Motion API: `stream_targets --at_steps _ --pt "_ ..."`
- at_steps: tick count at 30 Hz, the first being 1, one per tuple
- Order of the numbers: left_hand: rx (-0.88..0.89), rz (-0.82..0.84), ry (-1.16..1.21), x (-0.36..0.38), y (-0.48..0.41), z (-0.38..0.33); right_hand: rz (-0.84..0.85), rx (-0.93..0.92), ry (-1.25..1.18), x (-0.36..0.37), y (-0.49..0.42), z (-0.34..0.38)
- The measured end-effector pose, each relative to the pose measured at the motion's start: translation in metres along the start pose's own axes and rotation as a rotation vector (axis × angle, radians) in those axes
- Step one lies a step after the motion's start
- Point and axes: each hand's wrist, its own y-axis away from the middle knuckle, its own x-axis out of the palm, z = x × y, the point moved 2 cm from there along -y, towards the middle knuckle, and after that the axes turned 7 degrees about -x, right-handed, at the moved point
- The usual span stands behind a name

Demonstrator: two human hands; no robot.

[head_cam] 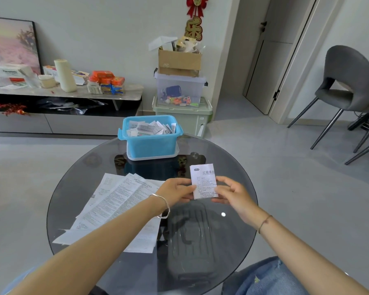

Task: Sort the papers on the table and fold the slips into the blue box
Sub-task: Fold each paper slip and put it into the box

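Observation:
A small printed white slip is held upright above the round glass table. My left hand pinches its left edge and my right hand pinches its lower right edge. A blue box stands at the far side of the table on a clear lid, holding several folded slips. Several unfolded printed papers lie overlapping on the left half of the table, partly under my left forearm.
Beyond the table stand a green bin, a clear bin and a cardboard box stacked by the wall. A low cluttered cabinet runs along the left wall. Grey chairs stand at the right. A dark case shows under the glass.

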Motion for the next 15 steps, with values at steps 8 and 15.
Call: stream_targets --at_steps 8,15 --pt "-0.073 -0.037 0.07 -0.003 -0.008 0.006 -0.026 -0.743 1.071 -0.016 0.002 -0.016" --pt "0.08 -0.063 -0.16 -0.001 -0.008 0.017 0.094 -1.007 1.13 -0.009 -0.006 -0.032"
